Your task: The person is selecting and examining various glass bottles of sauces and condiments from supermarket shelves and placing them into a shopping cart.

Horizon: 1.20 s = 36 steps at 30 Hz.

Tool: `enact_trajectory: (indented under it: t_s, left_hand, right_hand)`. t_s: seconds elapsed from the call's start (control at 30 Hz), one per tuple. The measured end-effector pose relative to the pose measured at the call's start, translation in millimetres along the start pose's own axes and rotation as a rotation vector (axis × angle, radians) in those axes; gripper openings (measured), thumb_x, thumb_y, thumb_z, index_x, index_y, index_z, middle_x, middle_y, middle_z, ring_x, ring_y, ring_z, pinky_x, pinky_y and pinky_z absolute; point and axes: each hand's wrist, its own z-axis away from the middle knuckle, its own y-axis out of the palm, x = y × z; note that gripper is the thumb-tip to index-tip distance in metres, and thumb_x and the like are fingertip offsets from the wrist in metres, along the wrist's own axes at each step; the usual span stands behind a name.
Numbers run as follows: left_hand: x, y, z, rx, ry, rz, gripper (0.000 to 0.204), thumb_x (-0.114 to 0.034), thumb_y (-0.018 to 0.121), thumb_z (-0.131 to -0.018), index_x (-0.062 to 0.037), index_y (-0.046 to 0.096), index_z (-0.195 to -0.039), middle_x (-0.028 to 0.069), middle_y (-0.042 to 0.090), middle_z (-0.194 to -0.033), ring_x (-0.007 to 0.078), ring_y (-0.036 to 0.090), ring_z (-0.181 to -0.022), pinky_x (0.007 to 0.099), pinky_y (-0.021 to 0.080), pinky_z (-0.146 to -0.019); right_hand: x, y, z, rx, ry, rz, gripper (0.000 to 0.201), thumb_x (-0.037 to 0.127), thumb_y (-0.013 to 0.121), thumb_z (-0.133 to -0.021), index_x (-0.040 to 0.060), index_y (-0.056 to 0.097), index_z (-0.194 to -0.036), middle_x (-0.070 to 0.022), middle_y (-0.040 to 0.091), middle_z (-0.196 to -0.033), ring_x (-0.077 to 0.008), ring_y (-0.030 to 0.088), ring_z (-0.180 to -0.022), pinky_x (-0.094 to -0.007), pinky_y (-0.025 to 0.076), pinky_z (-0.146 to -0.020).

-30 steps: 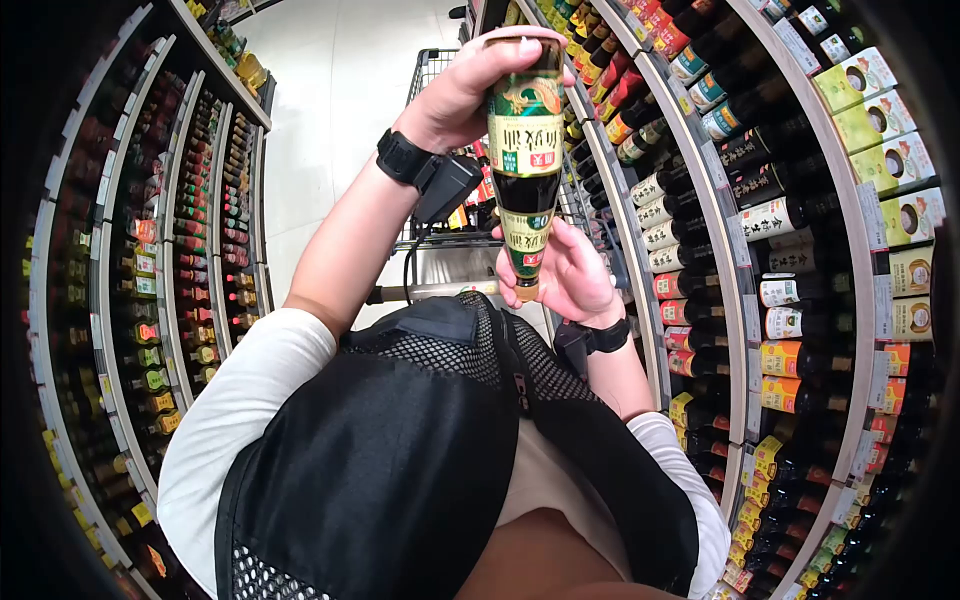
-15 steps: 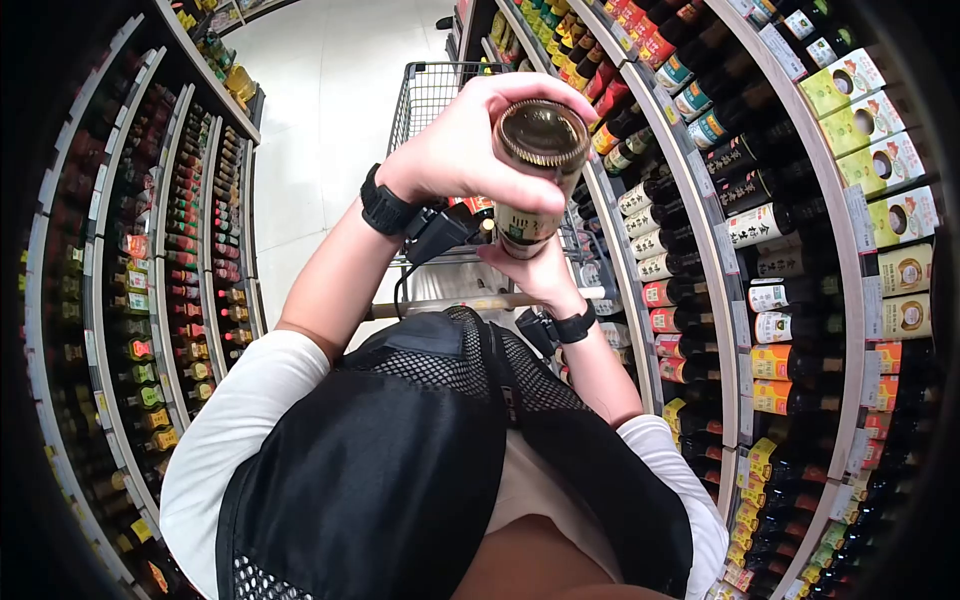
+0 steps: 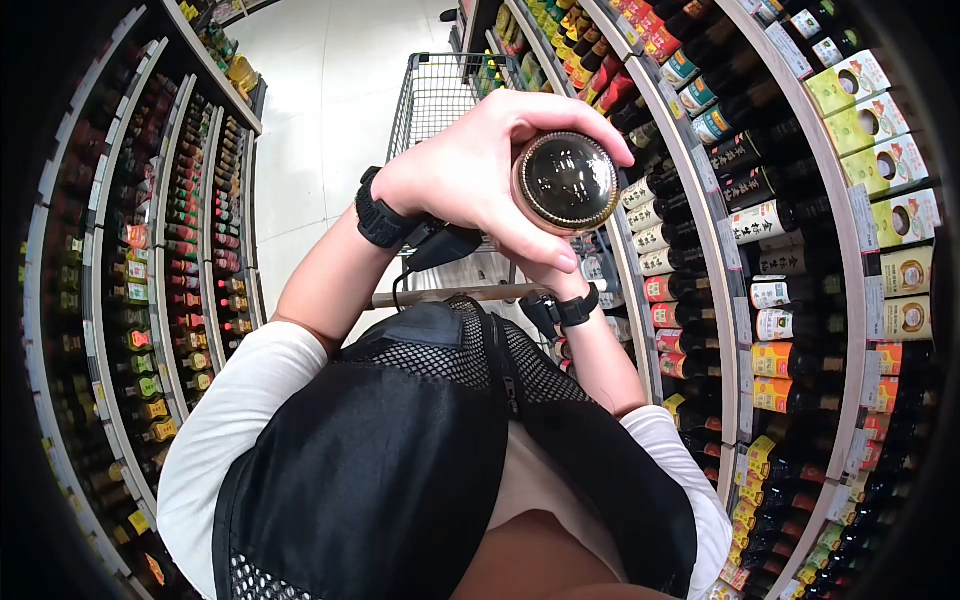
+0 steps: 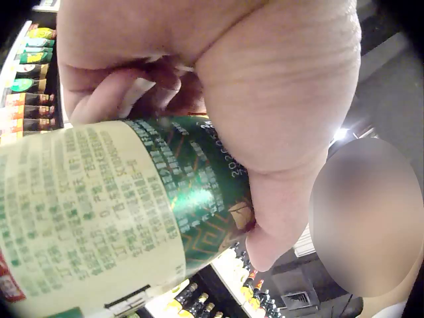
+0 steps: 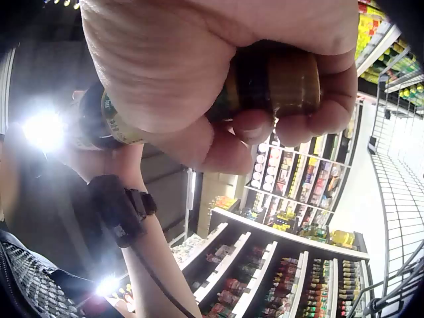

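A dark glass bottle points its round base (image 3: 570,180) at the head camera. My left hand (image 3: 465,165) curves round the base end, thumb below and fingers above. Its cream and green label (image 4: 93,212) fills the lower left of the left wrist view, beneath my left hand (image 4: 212,79). Mostly hidden behind the bottle in the head view is my right hand (image 3: 548,274). In the right wrist view, my right hand (image 5: 179,66) has its fingers curled round the neck end, by the gold-brown cap (image 5: 296,83).
A wire shopping cart (image 3: 435,100) stands ahead, its handle (image 3: 450,294) near my body. Shelves of bottles and boxes (image 3: 875,120) line the right, and bottle shelves (image 3: 185,250) line the left. Pale floor (image 3: 300,130) runs between them.
The bottle has tipped from showing its label side to showing its base. My left hand has moved lower and round the base end; my right hand has become mostly hidden behind it.
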Motion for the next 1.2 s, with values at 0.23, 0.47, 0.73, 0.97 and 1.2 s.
enact_trajectory:
  t_s: [0.23, 0.47, 0.73, 0.97, 1.2]
  left_hand:
    - [5.8, -22.2, 22.3, -0.252, -0.13, -0.01, 0.061, -0.019, 0.089, -0.076, -0.0023, 0.059, -0.126, 0.0118, 0.069, -0.118, 0.02, 0.066, -0.114, 0.0362, 0.051, -0.104]
    - [26.0, -32.4, 53.1, -0.6, -0.413, 0.031, 0.038, -0.032, 0.062, -0.096, -0.0032, 0.06, -0.12, 0.001, 0.062, -0.088, 0.0044, 0.055, -0.066, 0.0197, 0.042, -0.051]
    - [44.2, -13.6, 81.0, -0.572, -0.594, 0.511, 0.034, -0.029, 0.066, -0.095, -0.0086, 0.046, -0.114, 0.0129, 0.064, -0.093, 0.0219, 0.065, -0.065, 0.0309, 0.054, -0.053]
    - [52.3, 10.3, 89.1, -0.245, -0.582, 0.911, 0.032, 0.0, 0.067, -0.091, -0.0084, 0.041, -0.107, 0.0216, 0.066, -0.115, 0.0356, 0.074, -0.088, 0.0468, 0.065, -0.078]
    - [48.3, 21.6, 83.7, -0.109, -0.598, 0.958, 0.066, -0.005, 0.07, -0.086, -0.0002, 0.04, -0.144, 0.0222, 0.067, -0.113, 0.0296, 0.073, -0.094, 0.0421, 0.064, -0.082]
  right_hand:
    - [9.2, -37.6, 14.2, 0.015, 0.266, -0.126, 0.04, 0.001, 0.077, -0.072, -0.0005, 0.066, -0.111, -0.0039, 0.071, -0.103, -0.0086, 0.065, -0.096, -0.0288, 0.053, -0.088]
    - [48.6, -85.0, 20.5, -0.057, 0.307, -0.411, 0.053, -0.001, 0.083, -0.079, 0.0, 0.055, -0.124, -0.0093, 0.073, -0.101, -0.0094, 0.067, -0.075, -0.0237, 0.055, -0.065]
    - [57.9, -119.5, -16.7, -0.475, 0.048, -0.538, 0.021, 0.0, 0.066, -0.097, 0.001, 0.059, -0.117, -0.0179, 0.073, -0.108, -0.0118, 0.066, -0.075, -0.0237, 0.051, -0.058]
    - [66.0, -135.2, -67.5, -0.341, -0.044, -0.647, 0.033, 0.003, 0.064, -0.099, -0.0024, 0.054, -0.13, -0.019, 0.073, -0.107, -0.0201, 0.072, -0.092, -0.0326, 0.063, -0.08]
    - [76.3, -122.4, -94.6, -0.344, -0.032, -0.553, 0.043, 0.003, 0.069, -0.095, -0.0029, 0.053, -0.135, -0.0078, 0.071, -0.091, -0.0127, 0.067, -0.075, -0.026, 0.055, -0.071]
